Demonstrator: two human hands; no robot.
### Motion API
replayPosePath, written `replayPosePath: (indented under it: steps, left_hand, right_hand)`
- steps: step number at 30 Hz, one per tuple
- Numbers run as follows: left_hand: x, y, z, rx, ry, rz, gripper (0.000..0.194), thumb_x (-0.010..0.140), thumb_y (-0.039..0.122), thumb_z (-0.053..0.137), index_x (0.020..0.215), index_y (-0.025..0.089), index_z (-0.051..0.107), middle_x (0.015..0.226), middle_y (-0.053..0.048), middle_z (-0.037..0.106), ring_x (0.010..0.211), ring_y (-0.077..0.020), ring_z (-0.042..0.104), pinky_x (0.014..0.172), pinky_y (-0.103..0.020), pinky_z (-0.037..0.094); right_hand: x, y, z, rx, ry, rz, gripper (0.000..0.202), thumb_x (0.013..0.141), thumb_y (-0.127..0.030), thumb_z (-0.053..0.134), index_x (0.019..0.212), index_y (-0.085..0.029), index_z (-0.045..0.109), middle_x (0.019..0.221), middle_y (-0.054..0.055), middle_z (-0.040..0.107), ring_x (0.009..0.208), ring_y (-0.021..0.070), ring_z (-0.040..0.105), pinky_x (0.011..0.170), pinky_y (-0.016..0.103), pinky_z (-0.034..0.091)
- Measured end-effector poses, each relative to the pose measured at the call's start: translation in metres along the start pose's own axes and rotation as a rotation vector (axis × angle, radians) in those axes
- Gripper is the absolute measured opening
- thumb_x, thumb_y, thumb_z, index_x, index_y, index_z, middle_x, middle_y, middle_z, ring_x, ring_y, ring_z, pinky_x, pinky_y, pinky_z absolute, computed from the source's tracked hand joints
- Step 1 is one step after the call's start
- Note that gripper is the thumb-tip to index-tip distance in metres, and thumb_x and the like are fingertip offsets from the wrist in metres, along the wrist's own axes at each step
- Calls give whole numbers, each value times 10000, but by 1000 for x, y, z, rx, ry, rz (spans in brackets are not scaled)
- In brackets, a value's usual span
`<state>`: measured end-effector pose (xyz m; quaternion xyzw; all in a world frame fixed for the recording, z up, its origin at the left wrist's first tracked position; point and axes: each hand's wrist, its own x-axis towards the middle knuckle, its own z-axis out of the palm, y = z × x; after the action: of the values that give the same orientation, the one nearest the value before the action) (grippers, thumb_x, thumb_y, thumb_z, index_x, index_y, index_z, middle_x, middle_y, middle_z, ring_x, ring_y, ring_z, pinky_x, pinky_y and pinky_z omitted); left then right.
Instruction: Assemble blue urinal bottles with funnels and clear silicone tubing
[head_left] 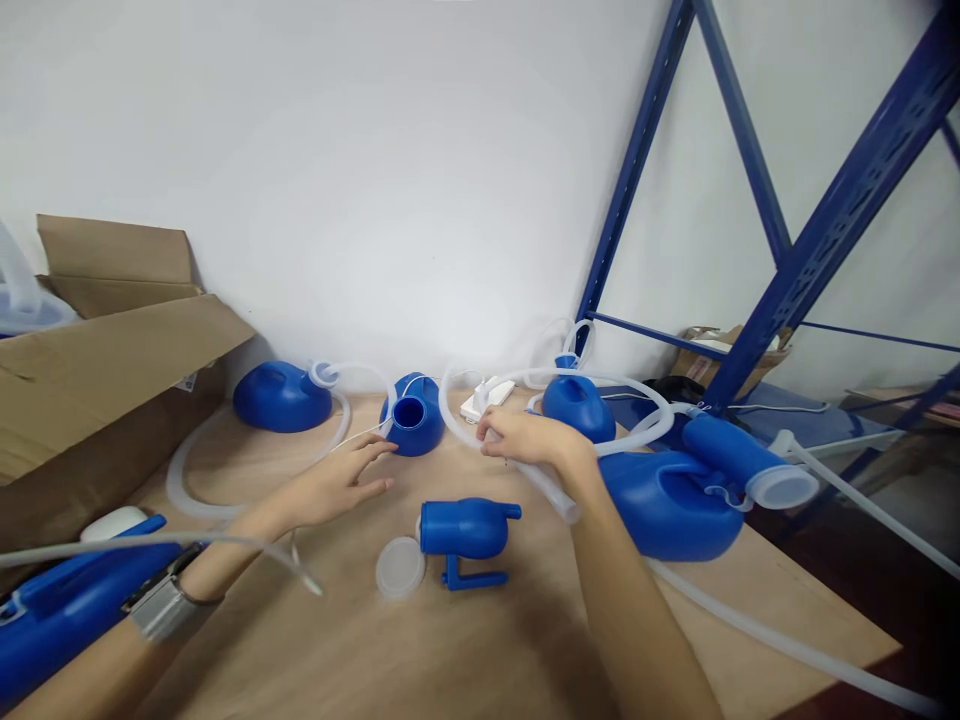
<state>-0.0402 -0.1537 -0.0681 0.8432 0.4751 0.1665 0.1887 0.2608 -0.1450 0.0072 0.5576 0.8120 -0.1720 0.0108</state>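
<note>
My left hand (pixel 346 484) hovers over the table with its fingers spread, just left of a blue bottle with an open round mouth (pixel 411 425). My right hand (pixel 525 436) has its fingers curled round a clear hose (pixel 553 492), whose cut end points down toward the front. Between and below the hands a small blue part with a handle (pixel 469 528) lies on its side. A round translucent cap (pixel 400 568) lies beside it. Behind my right hand stands another blue bottle (pixel 581 405).
An open cardboard box (pixel 127 370) stands at the left, above a blue container (pixel 82 600). Another blue bottle (pixel 281 398) is at the back left. A large blue bottle (pixel 671 510) lies right, near blue rack posts (pixel 810 230). A white power strip (pixel 487 398) sits near the wall.
</note>
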Motion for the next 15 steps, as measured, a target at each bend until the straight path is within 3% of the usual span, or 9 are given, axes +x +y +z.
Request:
replayPosePath:
  steps: [4, 8, 11, 15]
  left_hand:
    - [5, -19, 1, 22, -10, -88, 612, 888, 548, 512, 1385, 202, 600, 1454, -149, 606, 1222, -327, 640, 1008, -404, 507]
    - [5, -24, 3, 28, 66, -138, 612, 883, 562, 499, 1354, 190, 616, 1416, -154, 640, 1172, -331, 668, 968, -410, 522]
    - [5, -16, 4, 43, 65, -151, 583, 882, 560, 510, 1312, 186, 631, 1330, -150, 686, 1058, -313, 701, 905, -397, 534]
    - [-1, 8, 3, 59, -32, -118, 464, 921, 521, 481, 1190, 193, 668, 1030, -100, 747, 889, -267, 703, 793, -358, 526]
  right_hand:
    - [38, 12, 24, -8, -67, 22, 410, 906, -244, 661, 1314, -208, 648, 1420, 116, 607, 1166, 281, 670, 939, 326, 509]
    - [47, 13, 31, -8, -90, 28, 565, 912, -323, 685, 1454, -223, 567, 1601, 160, 440, 1295, 342, 614, 1063, 402, 467]
    - [39, 3, 24, -10, -81, 0, 668, 936, -354, 662, 1545, -162, 467, 1633, 223, 375, 1397, 383, 527, 1134, 451, 409]
    - [29, -14, 16, 73, -85, -187, 727, 962, -457, 622, 1594, -180, 393, 1593, 173, 473, 1440, 332, 488, 1182, 414, 370]
